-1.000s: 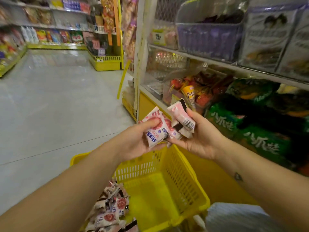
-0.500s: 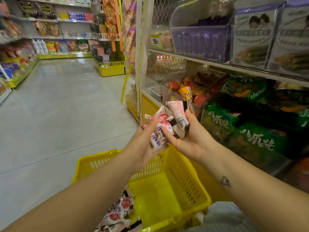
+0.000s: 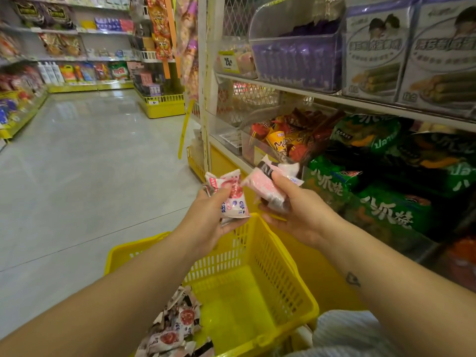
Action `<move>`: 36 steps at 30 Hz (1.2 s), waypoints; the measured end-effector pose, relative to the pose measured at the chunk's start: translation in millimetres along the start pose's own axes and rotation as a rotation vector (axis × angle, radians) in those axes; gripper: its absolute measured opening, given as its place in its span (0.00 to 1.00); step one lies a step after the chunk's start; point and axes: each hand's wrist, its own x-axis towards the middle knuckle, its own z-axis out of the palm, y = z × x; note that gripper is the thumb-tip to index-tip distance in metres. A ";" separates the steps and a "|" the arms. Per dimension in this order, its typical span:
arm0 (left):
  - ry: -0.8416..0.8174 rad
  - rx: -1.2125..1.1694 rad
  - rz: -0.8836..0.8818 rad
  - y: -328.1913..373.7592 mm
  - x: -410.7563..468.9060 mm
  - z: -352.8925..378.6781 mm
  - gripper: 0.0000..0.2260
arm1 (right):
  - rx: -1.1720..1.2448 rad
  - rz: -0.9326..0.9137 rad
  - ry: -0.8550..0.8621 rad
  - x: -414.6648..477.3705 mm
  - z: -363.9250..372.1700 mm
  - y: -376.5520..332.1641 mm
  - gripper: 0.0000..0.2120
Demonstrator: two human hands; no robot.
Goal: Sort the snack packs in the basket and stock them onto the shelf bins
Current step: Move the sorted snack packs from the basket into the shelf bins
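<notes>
Head view. Centre frame, above one yellow basket (image 3: 270, 274) of slotted hard plastic, two hands hold small, glossy, pillow-shaped snack packs with crimped ends.

The left hand (image 3: 206, 222) grasps the red-and-white packs (image 3: 233, 199). Their long axis is near vertical and their crimped tops point to the top of the frame. At least two show, and the exact number cannot be told.

The right hand (image 3: 298, 217) grasps the pink packs (image 3: 268, 185) with its thumb across them. They slant, upper ends toward the shelf at right, and again at least two show.

The two bunches are just apart. A loose heap of packs (image 3: 177, 328), too tangled to count, lies in the basket's lower-left corner.

At right, one clear bin (image 3: 251, 146) holds brown and orange wrappers. Crinkled green bags (image 3: 391, 215) are stacked beside it.
</notes>
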 end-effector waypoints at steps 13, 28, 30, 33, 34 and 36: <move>-0.052 -0.066 -0.089 6.4 -7.2 -7.8 0.25 | -0.251 -0.332 -0.089 -4.0 32.9 20.8 0.12; -0.157 -0.015 -0.034 10.4 -2.6 -20.5 0.30 | -0.031 -0.109 -0.106 -7.0 17.9 -0.1 0.30; -0.133 -0.049 -0.024 12.6 -0.4 -22.1 0.25 | -0.031 -0.168 -0.044 -7.1 15.2 -3.0 0.27; -0.106 -0.075 -0.001 15.6 2.7 -25.3 0.22 | -0.023 -0.229 0.074 -5.4 8.8 -8.6 0.22; -0.096 -0.085 0.008 16.3 3.8 -26.1 0.21 | -0.009 -0.237 0.094 -4.6 6.6 -10.2 0.20; -0.081 -0.102 0.028 17.3 5.4 -26.6 0.22 | 0.038 -0.218 0.076 -5.5 5.2 -11.9 0.13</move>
